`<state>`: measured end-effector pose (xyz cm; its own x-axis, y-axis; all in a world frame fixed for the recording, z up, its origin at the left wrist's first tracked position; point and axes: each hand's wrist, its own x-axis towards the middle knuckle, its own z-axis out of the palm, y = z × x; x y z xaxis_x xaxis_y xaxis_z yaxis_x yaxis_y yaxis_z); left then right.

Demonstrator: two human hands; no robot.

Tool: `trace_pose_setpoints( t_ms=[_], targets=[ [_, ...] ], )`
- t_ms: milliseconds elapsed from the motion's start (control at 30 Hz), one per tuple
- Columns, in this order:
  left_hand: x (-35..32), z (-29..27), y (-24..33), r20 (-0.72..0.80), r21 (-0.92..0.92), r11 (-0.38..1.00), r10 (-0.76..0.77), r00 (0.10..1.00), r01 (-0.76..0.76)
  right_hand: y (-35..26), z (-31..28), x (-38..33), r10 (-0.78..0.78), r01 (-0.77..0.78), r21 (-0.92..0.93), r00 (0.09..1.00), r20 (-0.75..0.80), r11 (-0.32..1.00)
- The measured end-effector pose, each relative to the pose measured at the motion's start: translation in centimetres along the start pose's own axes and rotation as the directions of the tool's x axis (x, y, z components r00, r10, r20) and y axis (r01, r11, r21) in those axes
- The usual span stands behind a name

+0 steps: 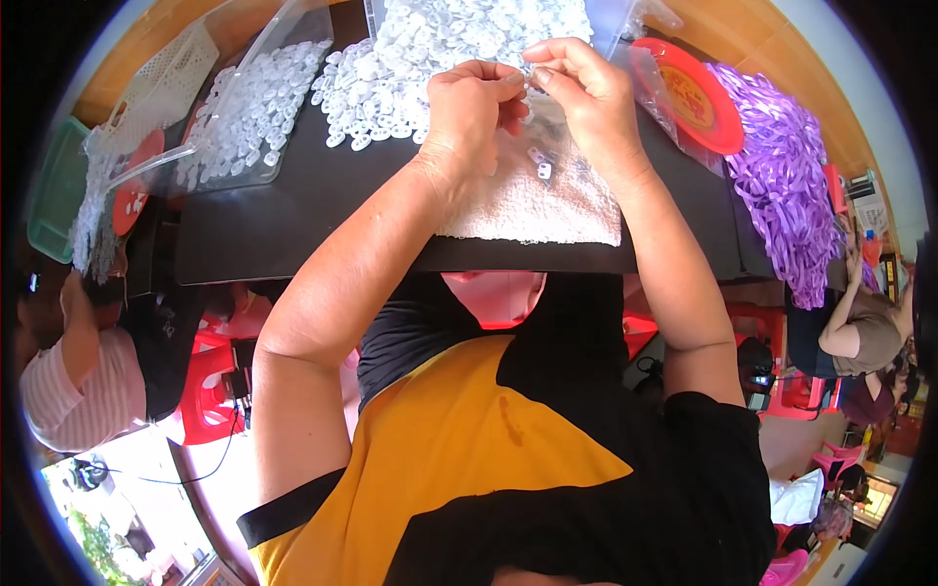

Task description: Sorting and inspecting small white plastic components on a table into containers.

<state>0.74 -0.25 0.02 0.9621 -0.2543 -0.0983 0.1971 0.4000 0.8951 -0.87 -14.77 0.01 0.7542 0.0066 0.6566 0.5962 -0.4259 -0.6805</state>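
My left hand [469,109] and my right hand [596,103] meet above a pale pink cloth [532,220], fingertips almost touching. Thumb and forefinger are pinched together on each hand. What they grip between them is too small and too covered by the fingers to make out. On the cloth below lie a few small white pieces with dark openings [543,168]. Just beyond my hands rises a large heap of small white plastic pieces [469,29], spilling leftward onto the dark table [322,210].
At the left stands a clear tray of similar white pieces [249,112], beside a white basket [171,73] and a green tray [54,190]. To the right are a red plate [689,93] and a pile of purple ribbon straps [782,166]. Other people sit at both sides.
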Motion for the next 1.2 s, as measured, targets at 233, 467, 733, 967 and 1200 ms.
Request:
trace_pose_setpoints(
  t_ms=[233,467,733,967,1200],
  targets=[
    [0.2,-0.3,-0.1,0.036,0.015,1.0,0.011,0.999,-0.012,0.2,-0.3,-0.2,0.061,-0.061,0.001,0.998,0.013,0.998],
    [0.3,-0.4,0.0,0.037,0.006,1.0,0.022,0.999,-0.022,0.1,-0.6,-0.1,-0.008,0.017,-0.149,0.998,0.06,0.989],
    [0.1,-0.5,0.4,0.113,0.089,0.996,0.007,0.994,-0.017,0.5,-1.0,-0.1,0.024,-0.016,-0.202,0.999,0.038,0.979],
    [0.7,-1.0,0.7,0.147,0.243,0.97,-0.022,0.989,-0.015,0.5,-1.2,-0.2,0.042,-0.035,-0.186,0.998,0.035,0.982],
    [1.3,-1.6,1.5,0.229,0.266,0.964,-0.036,0.973,-0.027,0.2,-1.1,-0.4,0.033,-0.027,-0.136,0.999,0.038,0.99]
  ],
)
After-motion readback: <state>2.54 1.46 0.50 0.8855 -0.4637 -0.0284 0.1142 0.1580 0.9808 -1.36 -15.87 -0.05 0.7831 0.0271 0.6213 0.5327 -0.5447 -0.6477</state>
